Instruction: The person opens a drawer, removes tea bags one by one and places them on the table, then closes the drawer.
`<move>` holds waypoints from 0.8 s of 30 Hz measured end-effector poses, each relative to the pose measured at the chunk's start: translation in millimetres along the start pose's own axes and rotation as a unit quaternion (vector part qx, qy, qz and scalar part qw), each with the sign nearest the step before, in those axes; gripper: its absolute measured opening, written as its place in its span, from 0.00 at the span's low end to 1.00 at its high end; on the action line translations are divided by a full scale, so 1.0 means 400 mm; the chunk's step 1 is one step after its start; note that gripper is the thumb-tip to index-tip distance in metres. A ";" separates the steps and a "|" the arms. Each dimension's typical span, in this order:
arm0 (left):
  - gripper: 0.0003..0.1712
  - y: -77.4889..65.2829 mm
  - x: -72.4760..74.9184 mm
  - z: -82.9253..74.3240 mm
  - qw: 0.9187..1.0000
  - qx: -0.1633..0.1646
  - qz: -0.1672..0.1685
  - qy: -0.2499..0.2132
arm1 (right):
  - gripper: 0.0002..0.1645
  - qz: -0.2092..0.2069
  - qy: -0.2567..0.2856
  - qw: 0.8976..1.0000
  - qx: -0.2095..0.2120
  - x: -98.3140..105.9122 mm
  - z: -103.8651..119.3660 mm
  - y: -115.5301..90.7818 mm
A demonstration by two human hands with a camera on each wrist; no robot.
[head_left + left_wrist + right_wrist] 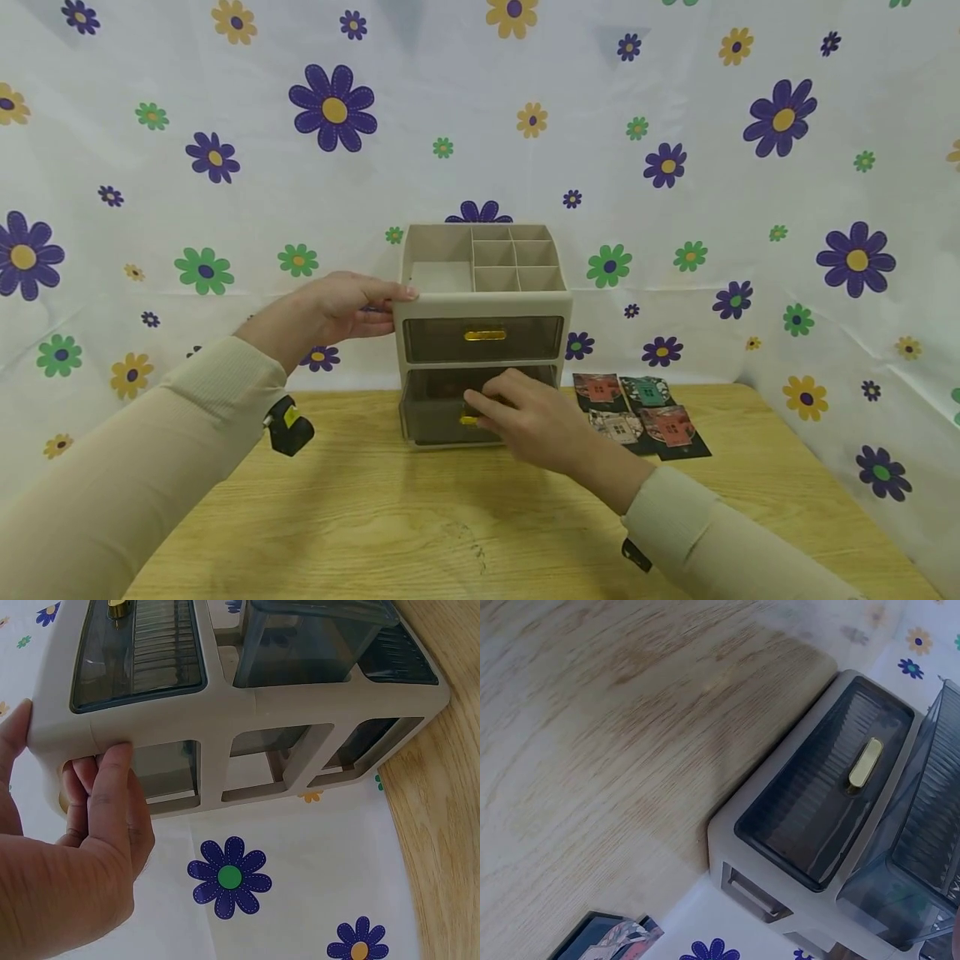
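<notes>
A cream desktop drawer organizer [408,367] stands on the wooden table with compartments in its top. My left hand [341,308] grips its upper left corner, thumb on the top edge and fingers tucked into a side opening [169,769]. The middle drawer [435,417], smoky and see-through, sticks out from the body. My right hand [536,421] is at that drawer's front, its bent fingers around the gold handle [468,421] and partly covering it. The top drawer [442,340] sits flush. The bottom drawer [825,787] is flush too and hidden in the head view.
Several dark cards with house pictures [671,425] lie on the table [360,517] to the right of the organizer. A white cloth with printed flowers [225,167] hangs close behind the table. A black wrist camera [288,427] sits under the left cuff.
</notes>
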State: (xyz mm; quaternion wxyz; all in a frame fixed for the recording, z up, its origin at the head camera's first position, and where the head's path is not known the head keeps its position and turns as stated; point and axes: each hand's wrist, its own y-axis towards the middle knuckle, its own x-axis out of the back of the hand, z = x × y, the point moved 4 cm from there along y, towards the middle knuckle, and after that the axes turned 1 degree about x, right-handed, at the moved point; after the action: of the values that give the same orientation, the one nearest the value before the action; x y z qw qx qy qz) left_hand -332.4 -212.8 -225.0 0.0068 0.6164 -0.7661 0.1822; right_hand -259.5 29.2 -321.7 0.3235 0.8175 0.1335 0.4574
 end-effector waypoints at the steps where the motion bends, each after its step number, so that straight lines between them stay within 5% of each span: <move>1: 0.32 -0.001 0.000 0.000 1.000 0.000 0.000 0.000 | 0.20 -0.009 -0.006 1.000 0.008 0.000 -0.002 0.001; 5: 0.31 -0.001 0.003 0.000 1.000 0.001 -0.003 0.003 | 0.19 -0.039 -0.033 0.998 0.028 0.000 -0.009 0.004; 13: 0.27 0.001 -0.001 0.005 1.000 0.005 -0.008 -0.013 | 0.13 -0.056 -0.083 0.995 -0.027 -0.012 -0.038 0.017; 24: 0.26 -0.002 -0.001 0.002 1.000 0.003 -0.006 -0.018 | 0.04 -0.042 -0.168 0.984 -0.030 -0.044 -0.038 0.028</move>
State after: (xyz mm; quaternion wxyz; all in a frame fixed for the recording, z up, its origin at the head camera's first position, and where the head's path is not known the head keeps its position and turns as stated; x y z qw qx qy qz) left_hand -331.4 -212.9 -225.8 -0.0076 0.6245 -0.7615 0.1737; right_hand -282.7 17.7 -320.4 0.3849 0.8663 0.0975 0.3031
